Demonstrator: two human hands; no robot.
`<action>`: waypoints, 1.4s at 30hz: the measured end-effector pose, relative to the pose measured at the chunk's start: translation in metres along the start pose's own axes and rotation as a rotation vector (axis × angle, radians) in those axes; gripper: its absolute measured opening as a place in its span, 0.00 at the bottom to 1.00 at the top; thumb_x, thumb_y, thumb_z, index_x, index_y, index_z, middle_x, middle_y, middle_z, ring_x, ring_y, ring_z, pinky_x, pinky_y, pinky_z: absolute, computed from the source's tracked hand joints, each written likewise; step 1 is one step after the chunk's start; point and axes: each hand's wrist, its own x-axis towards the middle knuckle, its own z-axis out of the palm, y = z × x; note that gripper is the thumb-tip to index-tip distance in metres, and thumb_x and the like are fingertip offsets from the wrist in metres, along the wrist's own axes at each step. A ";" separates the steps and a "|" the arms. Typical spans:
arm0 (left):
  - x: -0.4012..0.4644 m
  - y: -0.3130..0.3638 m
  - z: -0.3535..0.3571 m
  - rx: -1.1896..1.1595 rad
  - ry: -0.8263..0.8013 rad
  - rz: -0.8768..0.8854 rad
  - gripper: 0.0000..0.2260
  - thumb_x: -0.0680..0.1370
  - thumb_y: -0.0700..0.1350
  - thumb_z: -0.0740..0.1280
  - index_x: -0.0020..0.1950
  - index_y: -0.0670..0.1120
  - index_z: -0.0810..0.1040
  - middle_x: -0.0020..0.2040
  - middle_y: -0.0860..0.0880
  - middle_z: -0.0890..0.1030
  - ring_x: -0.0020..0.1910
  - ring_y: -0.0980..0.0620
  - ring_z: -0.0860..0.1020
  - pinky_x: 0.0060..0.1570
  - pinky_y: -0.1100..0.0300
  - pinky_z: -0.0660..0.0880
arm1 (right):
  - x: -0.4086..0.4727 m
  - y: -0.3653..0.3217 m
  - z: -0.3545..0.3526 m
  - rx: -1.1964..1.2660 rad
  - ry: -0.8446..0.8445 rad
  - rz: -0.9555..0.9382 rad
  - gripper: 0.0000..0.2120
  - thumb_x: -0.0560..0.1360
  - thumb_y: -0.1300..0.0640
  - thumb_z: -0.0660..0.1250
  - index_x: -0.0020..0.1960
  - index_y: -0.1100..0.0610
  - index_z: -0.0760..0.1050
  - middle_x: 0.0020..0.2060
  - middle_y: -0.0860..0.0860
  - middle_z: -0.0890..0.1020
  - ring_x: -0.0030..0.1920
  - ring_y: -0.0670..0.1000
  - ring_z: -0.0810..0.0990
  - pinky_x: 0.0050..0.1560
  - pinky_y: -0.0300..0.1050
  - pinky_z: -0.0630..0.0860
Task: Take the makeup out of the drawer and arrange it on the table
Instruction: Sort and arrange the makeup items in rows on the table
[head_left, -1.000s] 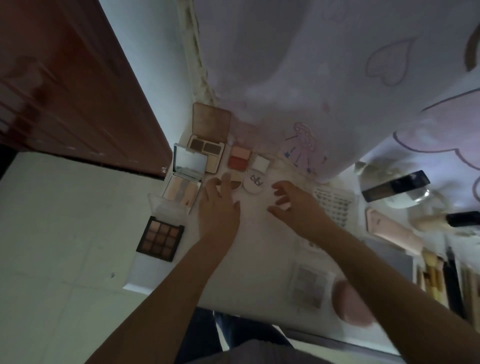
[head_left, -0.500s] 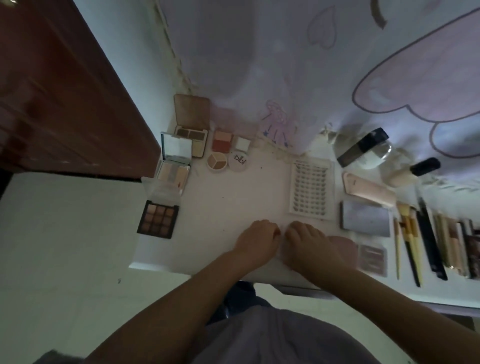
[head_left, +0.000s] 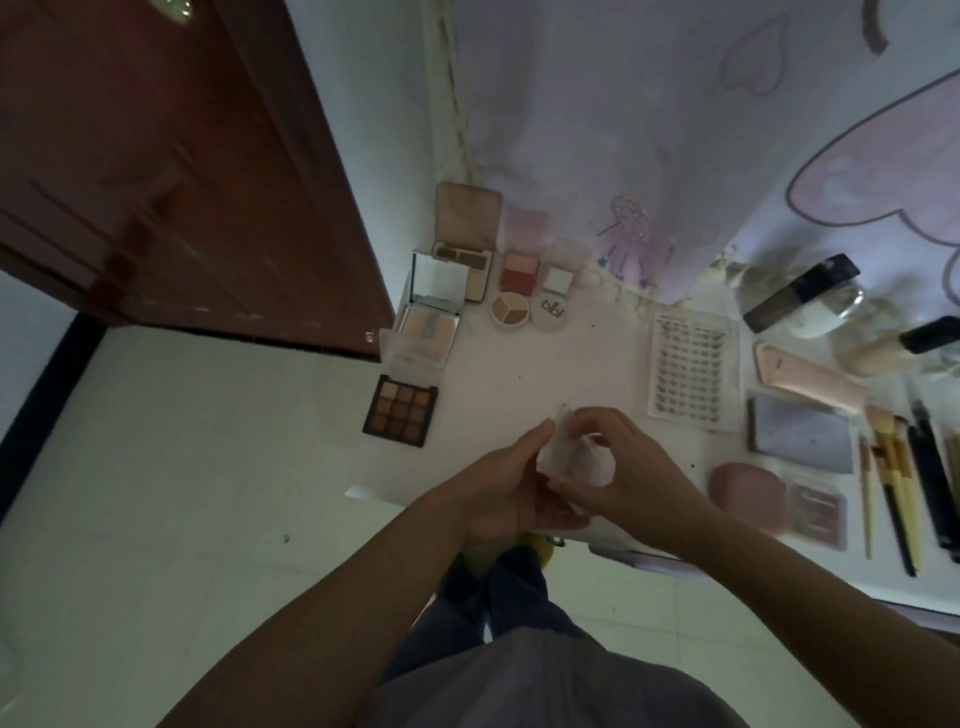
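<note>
Pale and translucent, the small item (head_left: 569, 457) sits between your two hands above the near edge of the desk (head_left: 545, 374); it is too blurred to name, though it looks like a clear case or a wrapped piece of makeup. Your left hand (head_left: 506, 493) cups it from below and at the side, thumb along its left edge, while your right hand (head_left: 623, 467) pinches its top and right side. Both grips are closed on that one item, probably because you mean to open it or turn it before setting it down.

Most of the makeup already lies out, and it reads as sorted by kind. Opened palettes cluster at the far left: the nine-pan eyeshadow palette (head_left: 400, 410), the mirrored compact (head_left: 434, 306), the blush duo (head_left: 518, 273) and the round tri-colour pot (head_left: 510, 309), lids up so the shades show. The lash tray (head_left: 693, 371) lies flat to the right of centre, and the brushes (head_left: 891, 483) run side by side at the far right, near the pink pouch (head_left: 748, 496).

Bare desk remains in the middle, just ahead of your hands, which looks like the natural spot for this piece. I cannot see the drawer.
</note>
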 end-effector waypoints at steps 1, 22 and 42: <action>-0.002 -0.001 -0.003 -0.030 0.016 0.012 0.25 0.80 0.59 0.53 0.67 0.42 0.71 0.60 0.39 0.77 0.53 0.45 0.78 0.58 0.48 0.75 | 0.003 -0.002 -0.002 0.022 -0.025 0.009 0.24 0.66 0.45 0.74 0.58 0.47 0.68 0.55 0.41 0.73 0.54 0.40 0.72 0.54 0.32 0.69; 0.024 0.037 -0.039 -0.714 0.442 0.226 0.14 0.80 0.47 0.60 0.59 0.38 0.74 0.57 0.35 0.76 0.52 0.39 0.76 0.52 0.45 0.76 | 0.161 -0.001 -0.004 0.059 0.088 0.180 0.07 0.76 0.55 0.65 0.52 0.55 0.80 0.44 0.49 0.80 0.44 0.48 0.77 0.45 0.39 0.72; 0.017 0.053 -0.009 -0.602 0.634 0.143 0.06 0.79 0.37 0.58 0.42 0.39 0.68 0.43 0.40 0.70 0.39 0.44 0.70 0.54 0.50 0.71 | 0.150 0.009 -0.021 0.033 0.194 0.110 0.13 0.76 0.56 0.66 0.60 0.56 0.73 0.51 0.51 0.76 0.40 0.47 0.76 0.42 0.34 0.69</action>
